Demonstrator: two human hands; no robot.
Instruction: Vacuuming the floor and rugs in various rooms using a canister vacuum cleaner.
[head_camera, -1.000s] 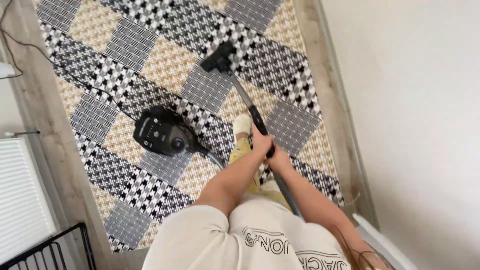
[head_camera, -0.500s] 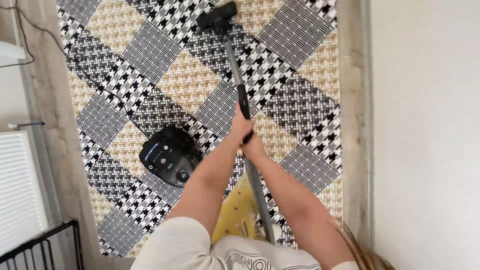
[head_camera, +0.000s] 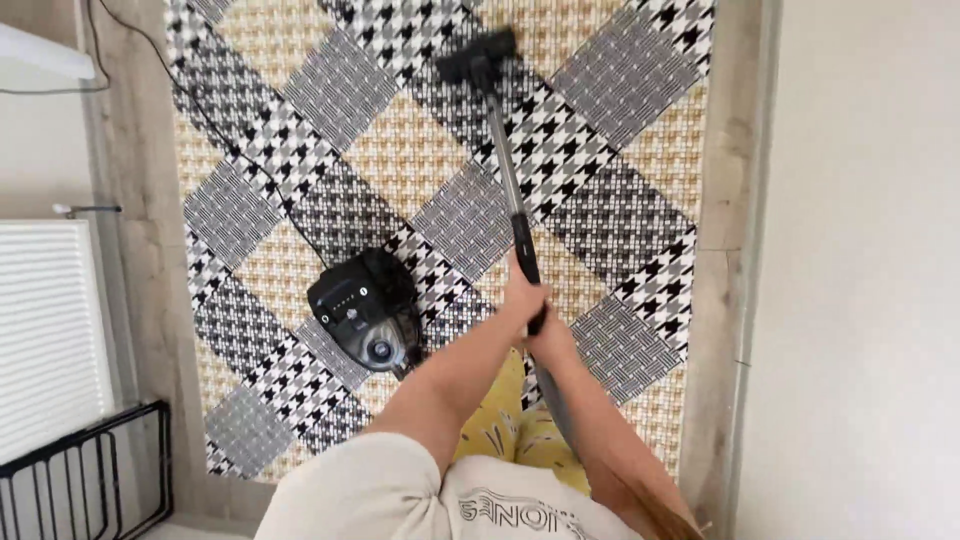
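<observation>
Around the black grip of the vacuum wand (head_camera: 517, 215) both my hands are closed. My left hand (head_camera: 520, 290) sits higher on the grip, its fingers (head_camera: 528, 297) wrapped tightly round it, and my right hand (head_camera: 548, 338) clamps just below, where the hose (head_camera: 556, 400) comes out toward my body. Neither hand has any slack; the wand is all they hold.

Compared with a second ago, my arms are stretched further out in front of me, and the wand runs longer and straighter up the picture. The floor head (head_camera: 478, 55) sits far from my feet now, near the top edge of the rug (head_camera: 620, 200), where a second ago it lay much closer to my hands, about mid-rug. I judge this to be a forward push near the end of its reach, with a strip of the rug covered.

Beside my left forearm, the black vacuum body (head_camera: 365, 310) rests on the rug, much as before relative to me, and its cord (head_camera: 215, 130) trails off across the checks toward the upper left. My yellow patterned trousers (head_camera: 505, 430) show under my arms. Wooden floor (head_camera: 140, 260) frames the rug on both sides, with a pale wall (head_camera: 860, 280) to the right and a white radiator (head_camera: 50, 330) and a black wire rack (head_camera: 90, 475) to the left.
</observation>
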